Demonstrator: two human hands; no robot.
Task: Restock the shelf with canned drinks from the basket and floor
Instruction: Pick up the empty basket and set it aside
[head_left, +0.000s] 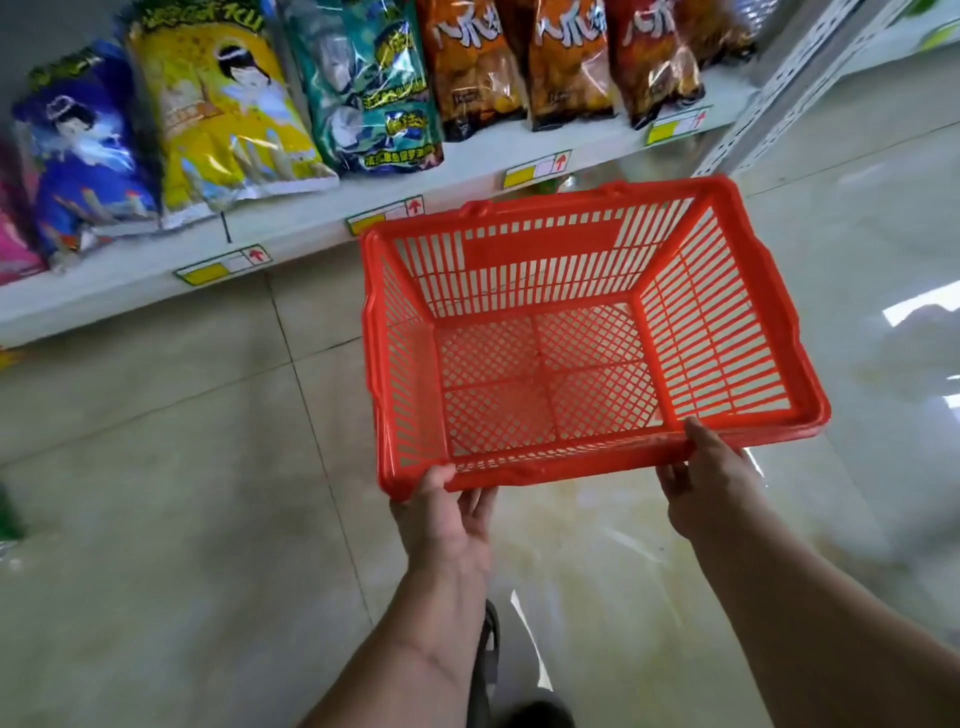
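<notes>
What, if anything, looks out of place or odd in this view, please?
The red basket is empty, and no canned drinks show anywhere. The left hand and right hand grip its near rim, holding it above the floor. The shelf holds only snack bags.

Red slatted plastic basket (587, 332), nothing inside, held off the floor, tilted, just in front of white shelf (311, 228) edge bearing yellow price tags.
</notes>
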